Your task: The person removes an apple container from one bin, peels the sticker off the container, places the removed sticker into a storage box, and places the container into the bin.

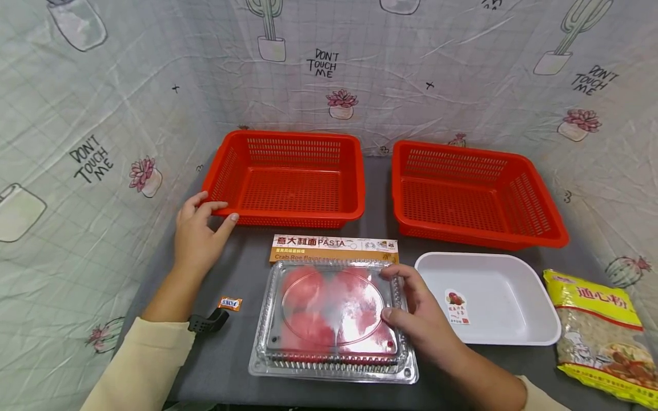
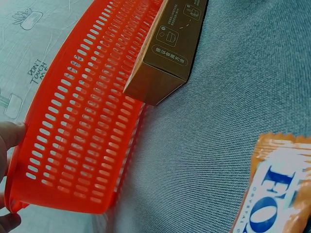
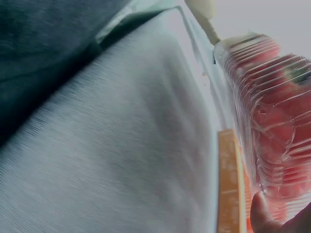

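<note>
At the near left corner of the left red plastic basket (image 1: 295,218), my left hand (image 1: 197,237) grips the rim; its fingertips also show in the left wrist view around the basket rim (image 2: 24,131). My right hand (image 1: 424,319) holds the right side of a clear plastic clamshell box (image 1: 334,319), with the thumb on its lid. Red round pieces, likely fruit, show through the plastic, blurred by glare. In the right wrist view the box (image 3: 277,121) appears tilted, with a fingertip against its edge. Just behind it lies a pasta box (image 1: 334,244), partly covered by the clamshell.
A second red basket (image 1: 480,235) stands at the back right. In front of it sits a white tray (image 1: 493,302) with a fruit sticker. A yellow bag of macaroni (image 1: 601,337) lies at the far right. A small orange wrapped candy (image 1: 229,303) is near my left wrist.
</note>
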Tool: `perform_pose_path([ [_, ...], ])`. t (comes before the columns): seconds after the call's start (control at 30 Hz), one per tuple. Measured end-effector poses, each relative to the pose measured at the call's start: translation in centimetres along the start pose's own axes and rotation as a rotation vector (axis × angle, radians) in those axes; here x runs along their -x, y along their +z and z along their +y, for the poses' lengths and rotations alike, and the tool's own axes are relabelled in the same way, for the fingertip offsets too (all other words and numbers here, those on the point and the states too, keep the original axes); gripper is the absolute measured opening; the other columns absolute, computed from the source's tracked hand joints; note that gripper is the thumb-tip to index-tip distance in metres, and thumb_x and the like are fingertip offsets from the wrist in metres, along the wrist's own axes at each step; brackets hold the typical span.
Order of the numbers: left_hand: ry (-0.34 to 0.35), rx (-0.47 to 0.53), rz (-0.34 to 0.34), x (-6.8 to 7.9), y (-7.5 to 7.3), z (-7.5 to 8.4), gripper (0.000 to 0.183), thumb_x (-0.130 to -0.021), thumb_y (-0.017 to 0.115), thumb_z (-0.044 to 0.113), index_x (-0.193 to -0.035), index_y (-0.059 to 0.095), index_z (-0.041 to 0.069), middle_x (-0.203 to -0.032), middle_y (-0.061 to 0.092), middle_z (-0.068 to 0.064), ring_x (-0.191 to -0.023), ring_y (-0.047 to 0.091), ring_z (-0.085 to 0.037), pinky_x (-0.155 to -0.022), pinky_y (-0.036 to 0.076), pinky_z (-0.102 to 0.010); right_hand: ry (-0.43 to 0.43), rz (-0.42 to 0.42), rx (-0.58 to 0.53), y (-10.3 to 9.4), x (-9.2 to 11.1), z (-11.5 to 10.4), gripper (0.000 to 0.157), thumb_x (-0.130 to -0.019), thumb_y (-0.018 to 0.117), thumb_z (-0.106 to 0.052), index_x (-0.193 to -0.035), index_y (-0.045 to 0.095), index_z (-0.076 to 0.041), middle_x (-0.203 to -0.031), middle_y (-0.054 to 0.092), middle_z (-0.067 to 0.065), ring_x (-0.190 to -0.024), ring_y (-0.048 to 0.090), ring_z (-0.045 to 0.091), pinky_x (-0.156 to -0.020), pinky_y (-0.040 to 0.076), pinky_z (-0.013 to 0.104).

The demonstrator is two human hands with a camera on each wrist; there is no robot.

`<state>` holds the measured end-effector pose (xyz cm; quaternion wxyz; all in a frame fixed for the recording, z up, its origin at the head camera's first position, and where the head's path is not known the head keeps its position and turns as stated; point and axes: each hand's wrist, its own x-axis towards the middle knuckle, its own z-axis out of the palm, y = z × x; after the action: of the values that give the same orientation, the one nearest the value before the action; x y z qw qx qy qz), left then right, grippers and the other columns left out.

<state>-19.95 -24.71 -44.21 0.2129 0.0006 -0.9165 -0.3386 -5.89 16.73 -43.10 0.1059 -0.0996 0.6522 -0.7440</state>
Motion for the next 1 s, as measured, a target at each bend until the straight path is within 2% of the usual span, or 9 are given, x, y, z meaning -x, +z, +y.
perform_pose_path([
  [0.23, 0.022, 0.009, 0.023, 0.1, 0.2, -0.3, 0.037, -0.096, 0.079, 0.026, -0.125, 0.075, 0.003, -0.157, 0.049, -0.021, -0.143, 0.042, -0.048, -0.109, 0.038, -0.068, -0.093, 0.022, 0.037, -0.4, -0.8, -1.5, 0.059, -0.089, 0.061, 0.005, -0.14, 0.052, -0.022, -0.149, 0.039, 0.016, -0.132, 0.048, 0.035, -0.089, 0.063, 0.043],
  [0.4, 0.033, 0.01, 0.029, 0.0, 0.4, -0.5, 0.036, -0.096, 0.079, 0.026, -0.124, 0.075, 0.003, -0.157, 0.049, -0.021, -0.143, 0.042, -0.049, -0.109, 0.037, -0.068, -0.132, 0.013, 0.014, -0.6, -1.3, -2.4, 0.059, -0.09, 0.057, 0.008, -0.139, 0.053, -0.024, -0.145, 0.043, 0.017, -0.125, 0.053, 0.034, -0.087, 0.063, 0.044],
  [0.6, 0.034, 0.01, 0.029, 0.0, 0.4, -0.5, 0.036, -0.096, 0.078, 0.026, -0.124, 0.075, 0.003, -0.157, 0.049, -0.021, -0.143, 0.041, -0.049, -0.11, 0.036, -0.068, -0.135, 0.019, 0.001, -0.8, -2.1, -3.9, 0.06, -0.091, 0.055, 0.009, -0.141, 0.053, -0.025, -0.143, 0.04, 0.022, -0.118, 0.057, 0.036, -0.08, 0.065, 0.048],
  [1.0, 0.029, 0.008, 0.017, 0.0, 0.3, -0.4, 0.037, -0.097, 0.078, 0.026, -0.125, 0.074, 0.003, -0.158, 0.048, -0.021, -0.144, 0.04, -0.048, -0.112, 0.035, -0.068, -0.104, 0.05, -0.02, -1.3, -4.1, -7.7, 0.061, -0.089, 0.055, 0.006, -0.139, 0.053, -0.027, -0.147, 0.039, 0.017, -0.121, 0.056, 0.039, -0.081, 0.064, 0.048],
])
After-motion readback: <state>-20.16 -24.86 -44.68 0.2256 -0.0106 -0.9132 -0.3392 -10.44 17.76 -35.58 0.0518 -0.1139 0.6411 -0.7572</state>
